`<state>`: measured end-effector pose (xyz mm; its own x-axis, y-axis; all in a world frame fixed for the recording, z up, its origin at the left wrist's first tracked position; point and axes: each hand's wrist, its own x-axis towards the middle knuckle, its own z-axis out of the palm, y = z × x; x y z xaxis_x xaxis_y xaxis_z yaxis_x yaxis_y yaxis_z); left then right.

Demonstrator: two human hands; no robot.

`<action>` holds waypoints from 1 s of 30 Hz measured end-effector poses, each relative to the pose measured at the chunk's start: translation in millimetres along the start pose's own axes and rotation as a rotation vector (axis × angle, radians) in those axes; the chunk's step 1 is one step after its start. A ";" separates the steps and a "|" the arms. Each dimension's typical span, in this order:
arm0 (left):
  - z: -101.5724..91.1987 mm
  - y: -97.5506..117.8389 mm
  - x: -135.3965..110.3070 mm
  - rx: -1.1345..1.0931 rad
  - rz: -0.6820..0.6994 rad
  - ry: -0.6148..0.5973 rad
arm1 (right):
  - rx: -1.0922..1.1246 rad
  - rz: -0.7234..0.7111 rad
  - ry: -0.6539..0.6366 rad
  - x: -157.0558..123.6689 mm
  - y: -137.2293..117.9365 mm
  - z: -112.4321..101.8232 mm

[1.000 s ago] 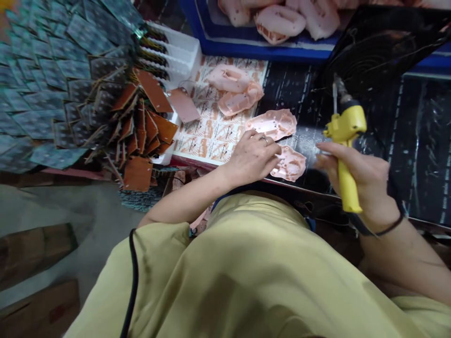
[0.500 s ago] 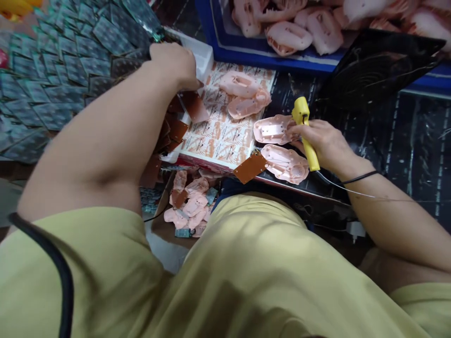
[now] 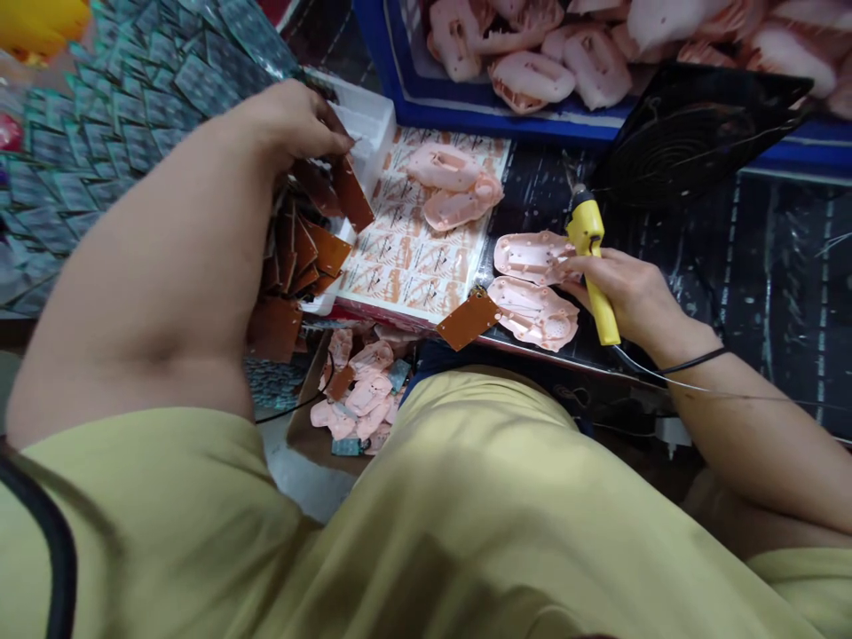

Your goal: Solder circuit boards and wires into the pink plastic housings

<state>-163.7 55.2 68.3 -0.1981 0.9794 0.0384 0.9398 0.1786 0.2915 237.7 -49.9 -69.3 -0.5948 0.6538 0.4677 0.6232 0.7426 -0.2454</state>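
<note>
My left hand [image 3: 299,124] is closed with its fingertips on a brown circuit board [image 3: 354,193], above a white foam tray [image 3: 382,133]. More brown circuit boards [image 3: 299,253] are heaped below that hand, partly hidden by my forearm. My right hand [image 3: 629,288] is wrapped round a yellow soldering gun [image 3: 597,275], whose metal tip points away from me. The same hand's fingertips reach a pink plastic shell half [image 3: 529,256]. Just nearer me lies a second pink shell half [image 3: 536,312], beside a single brown board [image 3: 468,319] at the table edge.
Two pink shells [image 3: 453,182] rest on a printed sheet [image 3: 406,257]. A blue crate [image 3: 453,111] of pink shells stands behind, with a black fan-like panel [image 3: 692,133] before it. Green boards [image 3: 133,142] are piled at left. A box below [image 3: 303,426] holds more parts.
My left hand has drawn left and slightly toward me with the board. The soldering gun has turned in my right hand, so its tip now shows; the shell half by my fingertips has shifted slightly.
</note>
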 end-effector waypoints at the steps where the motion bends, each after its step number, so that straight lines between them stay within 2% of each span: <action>1: -3.0 -3.5 4.0 0.008 0.009 -0.022 | 0.003 0.014 0.005 -1.1 -1.2 -0.1; 3: -10.1 -7.9 7.8 -0.093 0.048 -0.064 | 0.007 0.045 0.008 -1.8 -3.5 -0.4; 5: -15.5 -5.9 5.3 -0.325 0.131 -0.102 | 0.021 0.065 -0.004 -1.5 -5.6 -1.5; 8: -12.6 14.0 -10.3 -0.584 0.291 -0.178 | 0.064 0.075 -0.036 -1.7 -8.7 -4.4; 12: 14.8 60.0 -42.4 -0.656 0.319 -0.461 | 0.116 0.084 -0.040 -7.1 -14.2 -8.6; 14: 33.3 81.0 -56.9 -0.579 0.371 -0.591 | 0.133 0.071 -0.014 -11.5 -18.8 -11.3; 16: 51.3 97.2 -68.4 -0.446 0.480 -0.657 | 0.131 0.044 0.045 -15.9 -25.1 -15.2; 18: 67.4 108.7 -76.9 -0.290 0.578 -0.642 | 0.114 0.032 0.131 -20.5 -32.7 -20.8; 22: 91.7 121.6 -84.8 -0.084 0.755 -0.486 | 0.091 0.089 0.250 -32.0 -47.0 -33.4; 24: 99.4 125.1 -84.3 -0.046 0.788 -0.456 | 0.095 0.125 0.255 -38.7 -51.5 -37.9; 30: 112.0 128.7 -80.2 -0.039 0.807 -0.470 | 0.098 0.215 0.279 -52.2 -56.3 -40.0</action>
<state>4.4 10.2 -4.3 0.6516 0.7446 -0.1448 0.7320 -0.5671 0.3775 253.9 -131.7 -45.9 -0.2855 0.7414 0.6073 0.6589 0.6120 -0.4374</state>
